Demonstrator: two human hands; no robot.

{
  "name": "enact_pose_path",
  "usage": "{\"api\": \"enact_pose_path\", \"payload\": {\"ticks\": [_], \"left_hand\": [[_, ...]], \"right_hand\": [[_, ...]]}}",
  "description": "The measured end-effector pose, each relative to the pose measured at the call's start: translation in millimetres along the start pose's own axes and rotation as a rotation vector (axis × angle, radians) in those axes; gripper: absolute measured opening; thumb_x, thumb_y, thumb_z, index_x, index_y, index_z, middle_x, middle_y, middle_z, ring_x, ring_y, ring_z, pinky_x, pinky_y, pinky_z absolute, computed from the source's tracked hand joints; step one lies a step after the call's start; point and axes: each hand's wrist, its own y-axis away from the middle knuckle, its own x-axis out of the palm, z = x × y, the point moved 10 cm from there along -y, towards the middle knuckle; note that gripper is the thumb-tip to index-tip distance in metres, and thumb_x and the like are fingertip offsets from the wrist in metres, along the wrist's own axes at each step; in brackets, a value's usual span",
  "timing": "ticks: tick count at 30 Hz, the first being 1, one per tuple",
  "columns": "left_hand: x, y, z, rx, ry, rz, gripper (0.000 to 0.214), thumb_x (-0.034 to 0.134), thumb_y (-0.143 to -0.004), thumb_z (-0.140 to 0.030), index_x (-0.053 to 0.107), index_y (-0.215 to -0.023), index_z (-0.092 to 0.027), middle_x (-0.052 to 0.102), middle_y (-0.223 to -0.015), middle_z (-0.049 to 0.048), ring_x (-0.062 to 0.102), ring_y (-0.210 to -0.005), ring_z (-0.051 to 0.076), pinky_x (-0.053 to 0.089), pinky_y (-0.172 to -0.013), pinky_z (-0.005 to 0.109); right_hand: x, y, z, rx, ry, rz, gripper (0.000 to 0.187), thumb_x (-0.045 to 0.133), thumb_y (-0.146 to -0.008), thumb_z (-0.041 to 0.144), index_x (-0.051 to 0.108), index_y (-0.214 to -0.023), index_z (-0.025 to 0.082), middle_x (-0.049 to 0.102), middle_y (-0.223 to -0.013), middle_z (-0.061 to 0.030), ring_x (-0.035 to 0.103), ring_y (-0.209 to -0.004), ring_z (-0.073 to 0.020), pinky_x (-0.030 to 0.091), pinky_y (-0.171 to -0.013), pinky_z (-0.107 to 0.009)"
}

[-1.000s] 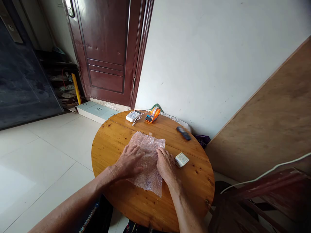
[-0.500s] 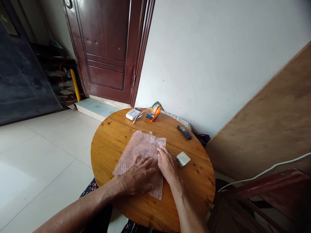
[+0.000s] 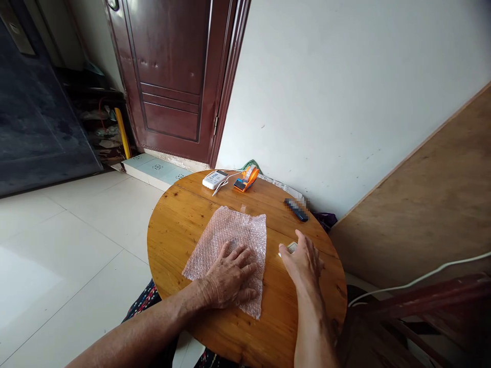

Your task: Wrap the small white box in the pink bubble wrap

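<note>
A sheet of clear pinkish bubble wrap lies on the round wooden table. My left hand rests flat on it with the fingers spread. Off to the right, my right hand is over a small pale printed card or box, thumb and fingers apart around it. The hand hides part of that small item, and I cannot tell whether it touches it. A small piece of clear tape shows at the far edge of the wrap.
At the table's far side are a white device with a cable and an orange tape dispenser. A dark, pixelated oblong object lies at the right. Behind stand a white wall and a dark red door.
My right hand has left the bubble wrap's right edge and moved right, over the small printed item, its fingers opening. My left hand stays on the wrap.
</note>
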Motion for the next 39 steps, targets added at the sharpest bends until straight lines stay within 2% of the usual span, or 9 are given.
{"api": "enact_pose_path", "payload": {"ticks": [4, 9, 11, 14, 16, 19, 32, 36, 39], "left_hand": [[1.3, -0.8, 1.7, -0.006, -0.02, -0.004, 0.064, 0.044, -0.092, -0.061, 0.044, -0.142, -0.023, 0.033, -0.156, 0.0143, 0.025, -0.145, 0.036, 0.01, -0.116, 0.066], [-2.1, -1.2, -0.4, 0.01, -0.009, -0.021, 0.064, 0.042, -0.092, -0.061, 0.045, -0.141, -0.021, 0.035, -0.154, 0.016, 0.025, -0.145, 0.036, 0.01, -0.116, 0.066], [-3.3, -1.4, -1.4, 0.01, -0.004, -0.019, 0.064, 0.042, -0.092, -0.062, 0.046, -0.14, -0.02, 0.036, -0.154, 0.0164, 0.026, -0.144, 0.037, 0.011, -0.115, 0.067], [-3.5, -1.8, -2.1, 0.01, -0.013, -0.026, 0.064, 0.044, -0.092, -0.061, 0.046, -0.141, -0.02, 0.036, -0.154, 0.0164, 0.026, -0.143, 0.038, 0.011, -0.115, 0.067], [-3.4, -2.1, -1.7, 0.007, -0.026, -0.038, 0.065, 0.046, -0.091, -0.06, 0.043, -0.143, -0.021, 0.037, -0.153, 0.0157, 0.026, -0.143, 0.039, 0.011, -0.114, 0.068], [-4.4, -2.1, -1.4, 0.006, -0.03, -0.052, 0.067, 0.049, -0.09, -0.058, 0.039, -0.146, -0.023, 0.041, -0.15, 0.014, 0.028, -0.141, 0.039, 0.013, -0.114, 0.068], [-16.2, -2.5, 3.7, -0.033, 0.043, -0.154, 0.054, 0.063, -0.08, -0.056, 0.062, -0.125, -0.026, 0.042, -0.15, 0.0092, 0.028, -0.142, 0.038, 0.012, -0.117, 0.063], [-36.8, 2.1, 28.9, -0.183, 0.041, -0.234, 0.037, 0.056, -0.088, -0.042, 0.064, -0.12, -0.025, 0.055, -0.139, 0.009, 0.046, -0.13, 0.031, 0.025, -0.115, 0.055], [-39.2, 7.9, 46.9, -0.208, -0.022, -0.203, 0.05, 0.063, -0.083, -0.043, 0.058, -0.129, -0.022, 0.057, -0.137, 0.0098, 0.045, -0.131, 0.031, 0.031, -0.112, 0.05]], "right_hand": [[20.6, -6.0, -20.6, 0.072, -0.042, 0.196, 0.054, 0.052, -0.082, 0.039, 0.058, -0.13, 0.014, 0.064, -0.125, -0.0187, 0.061, -0.11, -0.0351, 0.045, -0.089, -0.047], [2.1, -7.2, -29.5, 0.187, -0.418, 0.025, 0.056, 0.062, -0.074, 0.057, 0.071, -0.107, 0.013, 0.074, -0.096, -0.0148, 0.068, -0.088, -0.0301, 0.051, -0.076, -0.039], [-5.4, -4.0, -12.6, 0.127, -0.658, -0.008, 0.055, 0.062, -0.076, 0.059, 0.072, -0.104, 0.013, 0.075, -0.097, -0.0129, 0.068, -0.087, -0.0269, 0.052, -0.076, -0.036], [-0.4, 8.5, 44.7, -0.095, -0.796, 0.178, 0.046, 0.062, -0.08, 0.054, 0.071, -0.105, 0.017, 0.075, -0.102, -0.0097, 0.069, -0.086, -0.0239, 0.053, -0.074, -0.032], [8.6, 21.2, 84.8, -0.259, -0.723, 0.306, 0.04, 0.062, -0.081, 0.049, 0.071, -0.104, 0.019, 0.075, -0.101, -0.0086, 0.069, -0.087, -0.024, 0.054, -0.076, -0.032], [16.4, 27.8, 111.2, -0.372, -0.534, 0.257, 0.036, 0.06, -0.081, 0.044, 0.07, -0.106, 0.02, 0.074, -0.109, -0.0107, 0.068, -0.101, -0.0269, 0.051, -0.089, -0.036], [30.0, 12.0, 68.6, -0.245, -0.39, 0.176, 0.044, 0.04, -0.091, 0.053, 0.069, -0.099, 0.021, 0.076, -0.093, -0.0092, 0.069, -0.085, -0.0248, 0.048, -0.072, -0.031], [30.0, 15.9, 66.9, -0.267, -0.433, 0.182, 0.045, 0.037, -0.092, 0.052, 0.068, -0.102, 0.021, 0.075, -0.096, -0.0084, 0.068, -0.089, -0.0238, 0.05, -0.076, -0.031], [28.9, 24.6, 78.6, -0.355, -0.475, 0.209, 0.041, 0.041, -0.092, 0.047, 0.066, -0.111, 0.02, 0.073, -0.109, -0.0097, 0.066, -0.103, -0.0239, 0.049, -0.088, -0.033]]}}
